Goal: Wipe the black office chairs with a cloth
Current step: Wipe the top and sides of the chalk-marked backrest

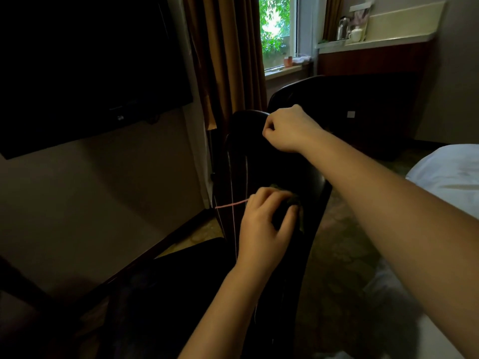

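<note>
Head view, left hand (264,229) fingers curling round a dark cloth (295,201), pressing it against the black chair (259,161), right hand (290,129) fingers clenching the chair's top edge.

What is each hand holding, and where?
Left hand grips a bunched cloth against the chair back; right hand grips its top edge.

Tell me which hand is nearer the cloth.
Left. The left hand holds the cloth against the chair back; the right hand grips the back's top edge, well above the cloth.
</note>
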`<state>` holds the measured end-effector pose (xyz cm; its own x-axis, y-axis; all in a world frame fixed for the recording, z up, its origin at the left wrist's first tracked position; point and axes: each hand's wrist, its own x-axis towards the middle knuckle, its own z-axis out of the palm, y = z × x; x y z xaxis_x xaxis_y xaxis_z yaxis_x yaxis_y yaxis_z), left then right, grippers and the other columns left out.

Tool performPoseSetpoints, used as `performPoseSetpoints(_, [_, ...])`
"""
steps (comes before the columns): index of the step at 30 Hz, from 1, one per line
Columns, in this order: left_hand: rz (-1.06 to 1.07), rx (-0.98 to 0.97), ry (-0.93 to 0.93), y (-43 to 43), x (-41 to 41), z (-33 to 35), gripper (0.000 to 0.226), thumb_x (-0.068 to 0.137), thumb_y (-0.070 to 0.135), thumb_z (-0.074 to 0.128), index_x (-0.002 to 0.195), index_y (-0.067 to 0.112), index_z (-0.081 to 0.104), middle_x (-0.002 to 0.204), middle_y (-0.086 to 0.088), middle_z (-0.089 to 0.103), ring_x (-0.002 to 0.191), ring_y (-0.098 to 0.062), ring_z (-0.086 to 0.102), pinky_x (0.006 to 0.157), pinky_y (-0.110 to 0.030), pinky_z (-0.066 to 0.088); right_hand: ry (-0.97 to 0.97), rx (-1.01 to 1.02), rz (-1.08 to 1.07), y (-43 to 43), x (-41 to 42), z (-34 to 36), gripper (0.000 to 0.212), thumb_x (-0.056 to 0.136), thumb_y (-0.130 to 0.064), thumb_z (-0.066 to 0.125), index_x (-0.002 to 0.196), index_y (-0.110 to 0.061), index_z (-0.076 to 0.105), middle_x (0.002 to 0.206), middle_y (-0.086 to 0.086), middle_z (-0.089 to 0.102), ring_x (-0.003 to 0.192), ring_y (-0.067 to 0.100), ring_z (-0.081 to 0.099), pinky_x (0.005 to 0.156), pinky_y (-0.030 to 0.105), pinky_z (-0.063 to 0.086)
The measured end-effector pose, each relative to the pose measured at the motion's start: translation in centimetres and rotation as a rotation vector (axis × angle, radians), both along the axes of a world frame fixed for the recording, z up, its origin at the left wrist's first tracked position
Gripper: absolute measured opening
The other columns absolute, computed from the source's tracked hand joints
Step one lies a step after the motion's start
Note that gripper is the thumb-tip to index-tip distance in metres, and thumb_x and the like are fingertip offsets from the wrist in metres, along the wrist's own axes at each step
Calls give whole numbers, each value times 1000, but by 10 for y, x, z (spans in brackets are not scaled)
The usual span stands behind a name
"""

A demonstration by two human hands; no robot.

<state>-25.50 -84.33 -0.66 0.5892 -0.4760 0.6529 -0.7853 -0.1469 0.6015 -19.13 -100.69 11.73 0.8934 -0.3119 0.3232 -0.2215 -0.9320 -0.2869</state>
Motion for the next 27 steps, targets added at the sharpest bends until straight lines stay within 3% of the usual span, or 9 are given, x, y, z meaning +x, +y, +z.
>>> performPoseSetpoints(3, [-16,-10,-13,6,-4,-8,25,89,32,54,110,21,63,108,13,54,106,-4,52,89,-24,47,10,1,8,3,-3,1,22,94,-32,47,101,-28,68,123,15,55,100,27,57,87,44,53])
performPoseSetpoints(6, [35,-41,17,10,-10,-24,22,86,24,59,108,23,61,106,16,54,105,0,50,89,-17,43,15,-8,0,4,-7,-1,24,95,-30,46,105,-26,67,122,14,56,108,30,53,90,44,51])
performPoseSetpoints(9, [91,5,47,16,-12,-42,27,85,13,65,111,21,62,107,13,55,106,-2,49,89,-19,43,-1,-18,-7,4,-10,-2,25,94,-28,46,105,-25,68,120,15,57,113,30,51,90,43,51])
performPoseSetpoints(18, [164,70,72,34,-23,-52,26,85,13,67,109,23,65,106,15,55,105,-1,49,88,-15,42,15,-33,-23,10,-16,-1,26,95,-31,44,107,-26,66,128,14,53,109,31,52,82,39,50])
performPoseSetpoints(27, [190,-134,120,11,-38,-21,16,88,10,65,100,19,69,96,13,61,97,-1,53,82,-10,40,4,-27,-31,15,-22,-2,26,96,-26,45,110,-21,65,125,16,49,107,27,49,73,36,47])
